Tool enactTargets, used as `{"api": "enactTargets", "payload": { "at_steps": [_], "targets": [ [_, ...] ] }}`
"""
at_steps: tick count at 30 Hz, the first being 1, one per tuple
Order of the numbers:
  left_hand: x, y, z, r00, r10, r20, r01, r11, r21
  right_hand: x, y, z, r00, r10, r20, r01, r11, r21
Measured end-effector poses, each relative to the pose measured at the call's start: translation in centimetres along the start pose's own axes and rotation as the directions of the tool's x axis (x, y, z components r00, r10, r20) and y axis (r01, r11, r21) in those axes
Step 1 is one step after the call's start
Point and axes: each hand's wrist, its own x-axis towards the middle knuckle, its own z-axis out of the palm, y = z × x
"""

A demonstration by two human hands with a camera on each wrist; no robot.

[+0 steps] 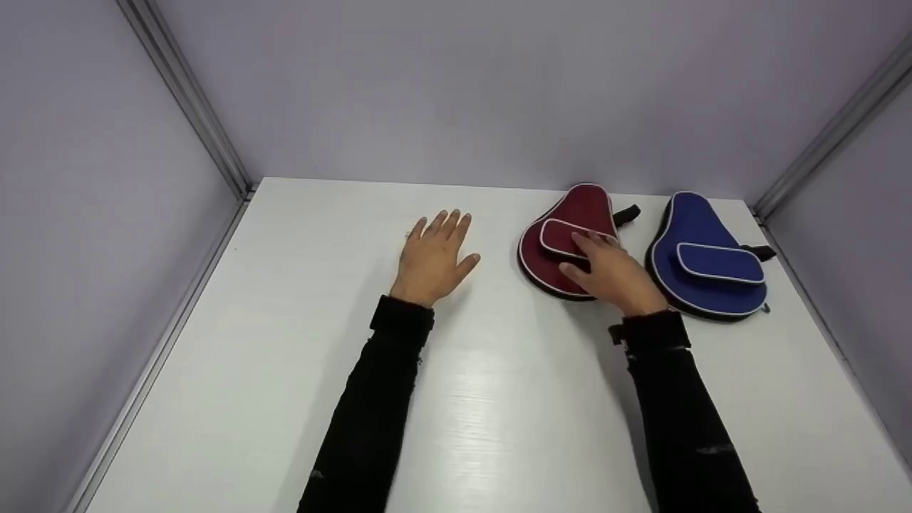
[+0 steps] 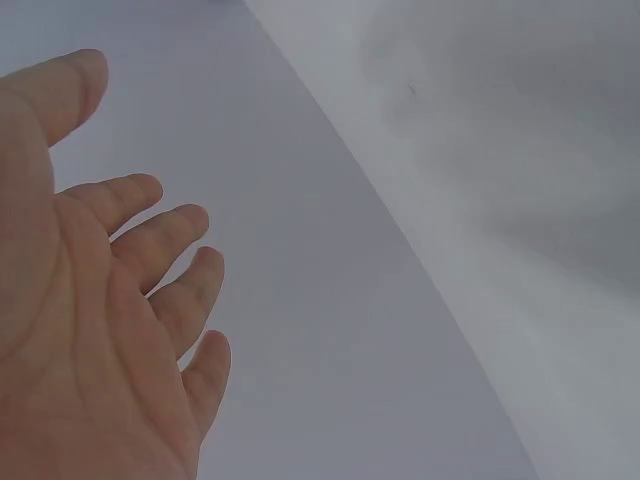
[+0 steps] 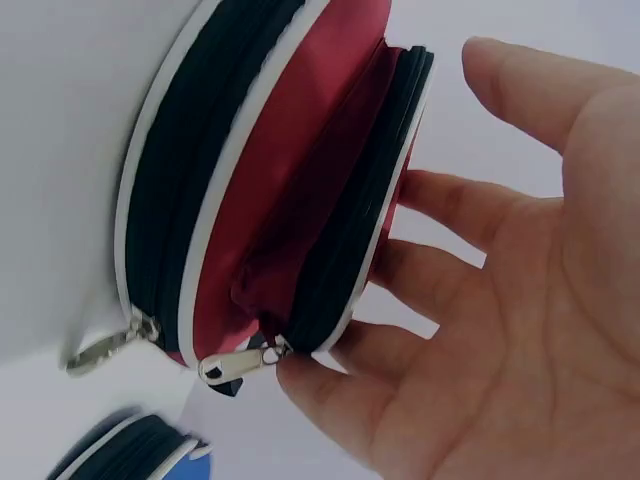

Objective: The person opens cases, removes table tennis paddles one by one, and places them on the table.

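Dark red fabric covers the paddle-shaped, white-piped case point(image 1: 552, 272), its narrow end pointing away from the person. Nearer is the right hand point(image 1: 618, 278), thumb apart, loosely spread fingers touching the case's pocket point(image 1: 561, 235) without gripping; it hides the case's lower right edge. Left of the case, the left hand point(image 1: 431, 263) spreads wide, empty.

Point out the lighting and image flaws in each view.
Head view: bright glare on the white tabletop, soft shadow beside the left black sleeve; left wrist view: the tabletop's edge looks bowed, probably lens distortion, with hazy shadows across its surface; right wrist view: the red paddle case is fairly crisp, the blue paddle case cropped and softer.
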Motion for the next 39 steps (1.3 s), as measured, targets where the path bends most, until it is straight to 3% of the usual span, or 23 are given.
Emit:
{"api": "enactTargets", "payload": {
  "at_steps": [9, 14, 19, 24, 31, 39],
  "targets": [
    [0.6, 1.6, 0.7, 0.995, 0.059, 0.084, -0.064, 0.997, 0.048, 0.3, -3.7, 1.9, 0.988, -0.148, 0.039, 0.148, 0.989, -0.014],
    [0.4, 2.4, 1.0, 0.986, 0.111, 0.127, -0.111, 0.994, -0.007, 0.2, -4.3, 2.5, 0.966, -0.256, 0.047, 0.253, 0.965, 0.066],
    [0.0, 2.9, 1.5, 0.964, 0.161, 0.213, -0.146, 0.985, -0.087, 0.0, -4.2, 2.7, 0.94, -0.335, 0.063, 0.323, 0.934, 0.151],
    [0.2, 3.3, 1.9, 0.963, 0.167, 0.213, -0.146, 0.983, -0.107, -0.2, -3.3, 1.6, 0.95, -0.31, 0.046, 0.298, 0.939, 0.171],
    [0.3, 2.9, 2.1, 0.973, 0.105, 0.207, -0.074, 0.985, -0.155, 0.0, -1.5, 0.2, 0.979, -0.196, 0.049, 0.189, 0.974, 0.123],
    [0.1, 1.9, 2.1, 0.985, 0.019, 0.173, 0.009, 0.988, -0.156, 1.2, -1.4, 1.4, 0.982, -0.177, 0.068, 0.169, 0.979, 0.109]
  ]
}}
